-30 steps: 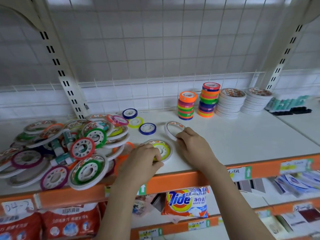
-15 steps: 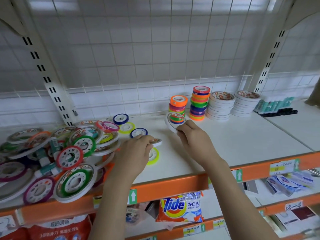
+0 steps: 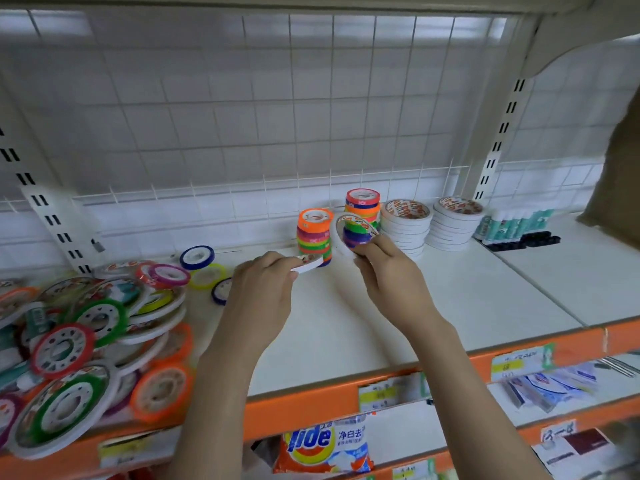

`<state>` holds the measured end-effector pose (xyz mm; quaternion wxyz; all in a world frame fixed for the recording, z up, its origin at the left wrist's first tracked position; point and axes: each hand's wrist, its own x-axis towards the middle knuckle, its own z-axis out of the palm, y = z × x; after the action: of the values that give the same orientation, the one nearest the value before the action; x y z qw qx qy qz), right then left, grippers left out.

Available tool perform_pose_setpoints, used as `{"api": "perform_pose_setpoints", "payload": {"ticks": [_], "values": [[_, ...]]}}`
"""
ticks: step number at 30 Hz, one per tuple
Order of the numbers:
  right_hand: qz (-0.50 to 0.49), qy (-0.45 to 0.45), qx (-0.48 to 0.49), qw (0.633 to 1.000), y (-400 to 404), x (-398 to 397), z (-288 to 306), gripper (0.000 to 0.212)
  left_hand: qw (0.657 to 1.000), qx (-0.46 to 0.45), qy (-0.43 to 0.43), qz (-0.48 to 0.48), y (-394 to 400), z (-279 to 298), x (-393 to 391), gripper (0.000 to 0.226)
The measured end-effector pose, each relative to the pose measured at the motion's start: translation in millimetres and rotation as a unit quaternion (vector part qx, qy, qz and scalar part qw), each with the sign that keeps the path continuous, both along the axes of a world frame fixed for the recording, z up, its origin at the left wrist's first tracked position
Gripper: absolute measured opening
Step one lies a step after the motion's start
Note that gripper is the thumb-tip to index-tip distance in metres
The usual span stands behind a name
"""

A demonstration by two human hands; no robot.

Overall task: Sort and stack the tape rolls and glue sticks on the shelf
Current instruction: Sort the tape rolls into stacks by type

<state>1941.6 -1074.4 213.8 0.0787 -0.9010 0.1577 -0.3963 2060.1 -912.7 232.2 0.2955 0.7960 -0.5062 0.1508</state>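
My right hand (image 3: 388, 271) pinches a white tape roll (image 3: 340, 237), tilted on edge in the air in front of the taller stack of coloured tape (image 3: 363, 209). In my left hand (image 3: 263, 289) a second white tape roll (image 3: 310, 264) is held nearly flat above the shelf (image 3: 450, 306), beside the shorter stack of coloured tape (image 3: 314, 233). Two stacks of white tape (image 3: 405, 223) (image 3: 455, 221) stand further right. Glue sticks (image 3: 512, 225) lie past them. A jumbled pile of tape rolls (image 3: 93, 334) covers the left of the shelf.
Three loose small rolls, a blue one (image 3: 196, 257), a yellow one (image 3: 207, 276) and another blue one (image 3: 221, 291), lie behind my left hand. A wire grid back panel (image 3: 277, 116) closes the shelf. Below the orange shelf edge (image 3: 311, 403) sits a detergent bag (image 3: 322, 445).
Both hands lifted their white rolls off the shelf and carried them back and right toward the stacks. The camera view shifted right.
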Motion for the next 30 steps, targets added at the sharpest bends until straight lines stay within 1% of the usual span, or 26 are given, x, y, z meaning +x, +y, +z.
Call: {"api": "perform_pose_setpoints", "payload": {"ticks": [3, 6, 8, 12, 13, 16, 19, 21, 23, 25, 30], "values": [[-0.009, -0.015, -0.015, 1.0, -28.0, -21.7, 6.9, 0.021, 1.0, -0.005, -0.024, 0.007, -25.4, 1.2, -20.6, 0.029], [-0.008, -0.035, -0.02, 0.999, -61.8, -43.7, 12.2, 0.028, 1.0, -0.013, -0.024, 0.005, -54.5, -3.0, -44.4, 0.022], [-0.019, -0.042, -0.027, 0.999, -86.7, -56.2, 13.1, 0.027, 1.0, -0.022, -0.018, 0.002, -74.1, -6.2, -59.4, 0.018], [-0.034, -0.039, -0.035, 0.998, -137.9, -77.4, 13.5, 0.03, 0.999, -0.031, -0.026, 0.011, -109.3, -11.7, -83.7, 0.012], [-0.037, -0.036, -0.039, 0.998, -150.1, -80.8, 14.2, 0.028, 0.999, -0.032, -0.028, 0.015, -116.6, -12.8, -88.1, 0.012], [-0.044, -0.023, -0.048, 0.998, -187.8, -85.4, 16.5, 0.025, 0.998, -0.03, -0.028, 0.04, -133.7, -16.8, -98.6, 0.019], [-0.048, 0.009, -0.062, 0.997, -220.3, -81.3, 15.9, 0.02, 0.997, -0.028, -0.037, 0.065, -140.1, -20.4, -105.6, 0.012], [-0.044, 0.046, -0.069, 0.996, -239.4, -76.2, 14.5, 0.017, 0.996, -0.02, -0.044, 0.078, -144.1, -23.4, -110.2, 0.013], [-0.039, 0.078, -0.07, 0.994, -252.4, -69.4, 11.7, 0.023, 0.995, -0.015, -0.048, 0.088, -145.9, -26.9, -114.2, 0.013], [-0.018, 0.087, -0.071, 0.994, -260.5, -64.2, 9.8, 0.029, 0.994, -0.013, -0.049, 0.1, -146.4, -29.2, -117.2, 0.012], [-0.005, 0.109, -0.046, 0.993, -267.7, -55.5, 8.5, 0.032, 0.99, -0.024, -0.068, 0.123, -146.0, -31.0, -120.0, 0.011]]}}
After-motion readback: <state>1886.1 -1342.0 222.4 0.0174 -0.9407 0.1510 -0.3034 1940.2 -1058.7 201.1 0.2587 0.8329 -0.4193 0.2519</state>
